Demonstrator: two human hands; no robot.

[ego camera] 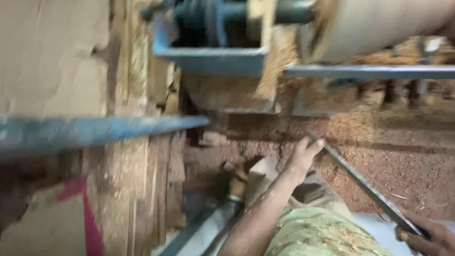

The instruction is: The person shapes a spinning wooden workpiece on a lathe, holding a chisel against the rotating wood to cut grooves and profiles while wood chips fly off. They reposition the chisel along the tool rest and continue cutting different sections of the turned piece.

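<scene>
tool: long flat metal blade (362, 183), dark, runs on a slant from centre frame down to lower right, above the sawdust floor (423, 159).
left hand: left hand (303, 157) at the blade's upper end, fingers curled over the tip, thumb side blurred; forearm reaches up from bottom centre.
right hand: right hand (437, 244) at lower right, fingers wrapped tight round the blade's handle end, knuckles up.
grip note: both hands closed on the same tool, one at each end; how far the left fingers wrap is hard to tell, frame is smeared.
clothing: green patterned cloth (330, 245) below the left forearm, flecked with wood chips.
lathe: blue metal frame (215, 57) at top centre, with a pale round wooden log (378, 24) lying across the top right, near but apart from the blade.
rail: grey-blue bar (381, 72) under the log.
left side: blue beam (82, 131) slanting across, stacked wooden boards (131, 190) behind it, pale rough wall (40, 40) at upper left.
</scene>
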